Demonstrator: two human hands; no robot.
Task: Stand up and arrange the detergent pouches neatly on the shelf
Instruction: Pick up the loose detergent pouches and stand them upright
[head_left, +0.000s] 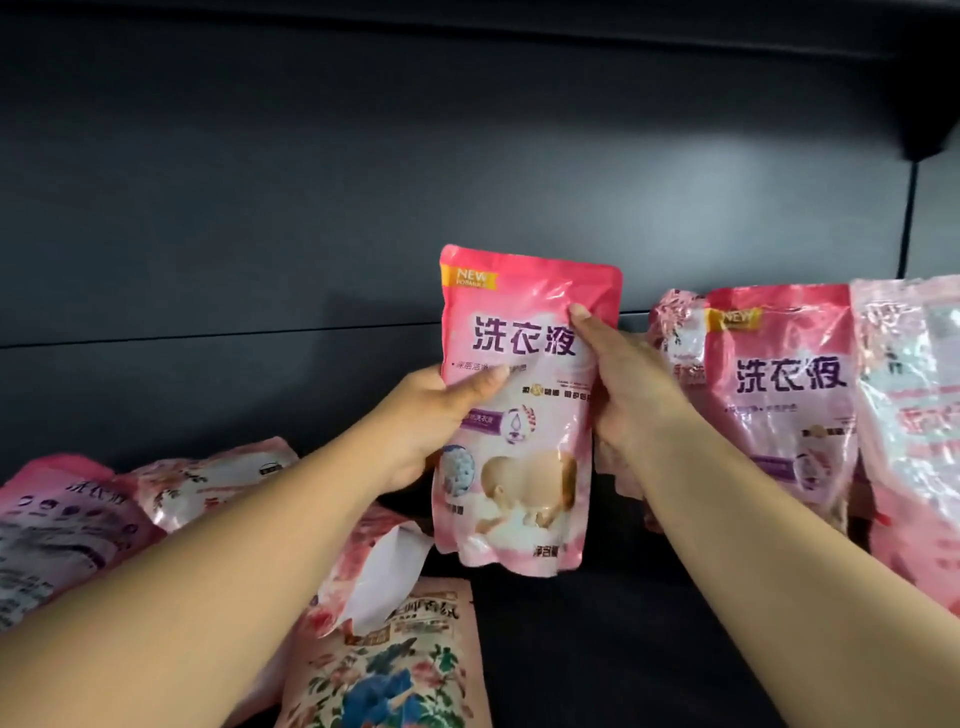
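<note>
Head view, both hands (left (431, 415), right (631, 384)) gripping glossy crinkled pink pouch (519, 415) upright, dark matte shelf (649, 623)

Dim, soft light; glare on glossy pouches (779, 384); slight overall blur; wide-angle bending at edges.

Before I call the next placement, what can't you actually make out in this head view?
- Whether the held pouch, gripped by the left hand and right hand, touches the shelf: unclear.
- Pouch behind the standing pouch: mostly covered.
- Floral pouch: cut by the bottom edge.
- Small print: too small.
</note>
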